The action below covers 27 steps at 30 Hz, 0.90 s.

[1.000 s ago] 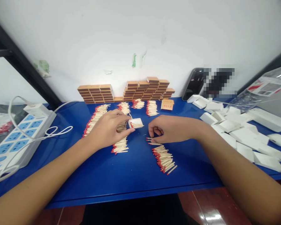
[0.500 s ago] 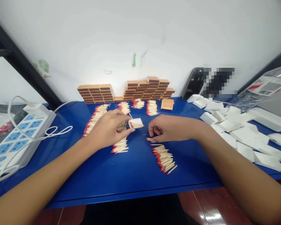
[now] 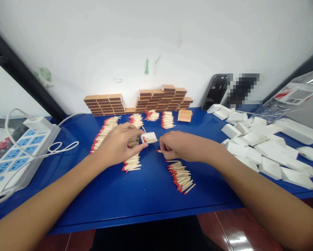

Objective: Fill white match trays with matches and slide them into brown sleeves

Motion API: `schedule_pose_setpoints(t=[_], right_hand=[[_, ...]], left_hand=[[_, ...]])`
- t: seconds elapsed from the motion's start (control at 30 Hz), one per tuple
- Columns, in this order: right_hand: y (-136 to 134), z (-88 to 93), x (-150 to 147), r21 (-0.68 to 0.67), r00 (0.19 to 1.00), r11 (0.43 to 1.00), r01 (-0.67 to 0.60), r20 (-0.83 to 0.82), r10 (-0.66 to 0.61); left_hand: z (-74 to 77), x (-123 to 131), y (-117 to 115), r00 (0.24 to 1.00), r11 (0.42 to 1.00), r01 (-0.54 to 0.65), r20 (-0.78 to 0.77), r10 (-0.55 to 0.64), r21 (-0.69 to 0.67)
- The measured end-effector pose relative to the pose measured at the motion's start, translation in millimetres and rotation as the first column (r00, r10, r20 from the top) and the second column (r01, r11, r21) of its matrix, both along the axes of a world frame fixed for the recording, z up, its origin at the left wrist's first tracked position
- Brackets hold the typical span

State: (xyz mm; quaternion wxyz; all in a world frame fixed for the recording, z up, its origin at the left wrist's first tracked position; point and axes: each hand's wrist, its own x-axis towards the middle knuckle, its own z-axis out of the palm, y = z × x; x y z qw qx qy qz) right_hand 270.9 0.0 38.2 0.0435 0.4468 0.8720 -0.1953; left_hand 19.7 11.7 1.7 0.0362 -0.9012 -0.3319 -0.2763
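My left hand [image 3: 117,144] pinches a small white matchbox tray [image 3: 149,137] on the blue table [image 3: 135,198]; the tray holds a few red-tipped matches. My right hand [image 3: 178,146] is closed on a few matches, their red tips poking out at its left side, just right of the tray. A loose pile of matches [image 3: 181,176] lies in front of my right hand. A smaller bundle of matches [image 3: 131,164] lies below my left hand.
Rows of matches [image 3: 105,130] and stacks of brown matchboxes [image 3: 158,99] line the wall. Several empty white trays [image 3: 258,146] cover the right side. A white power strip [image 3: 17,151] with cables lies at left. A dark phone [image 3: 215,92] leans on the wall.
My right hand has lifted a few matches off the table and moved left toward the tray. My left hand and the tray have stayed put.
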Motion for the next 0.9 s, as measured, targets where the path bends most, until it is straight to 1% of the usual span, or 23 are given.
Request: schedule_pose_setpoints(t=[0.13,0.23,0.4,0.53,0.63,0.73,0.9], right_hand=[[-1.8,0.1,-1.3,0.005,0.999,1.000,0.000,-0.033,0.000],[2.4,-0.7,5.9,0.006,0.997,1.000,-0.019,-0.074,0.019],[12.1,-0.7,19.2,0.068,0.967,0.998,-0.016,-0.254,0.033],[14.8,-5.7,14.1,0.140,0.934,0.990,0.010,-0.356,0.041],[13.9,-11.8,5.0,0.194,0.924,0.981,-0.016,-0.372,0.089],[11.8,-14.4,-1.4,0.212,0.928,0.977,-0.018,-0.359,0.096],[11.6,-6.4,3.2,0.287,0.936,0.958,-0.016,-0.332,0.115]], left_hand=[[0.6,-0.2,-0.2,1.000,1.000,-0.003,0.006,0.003,0.001],[0.4,-0.3,0.1,1.000,1.000,-0.005,0.010,0.005,-0.007],[0.3,2.3,-1.6,1.000,1.000,0.000,0.008,0.000,-0.029],[1.1,6.2,-6.1,1.000,0.998,0.027,-0.011,-0.028,-0.059],[1.2,8.2,-9.2,0.999,0.998,0.030,0.010,-0.030,-0.060],[0.8,8.9,-10.2,0.999,0.997,0.034,0.024,-0.033,-0.072],[1.7,8.1,-8.6,0.999,0.997,0.033,0.025,-0.031,-0.063]])
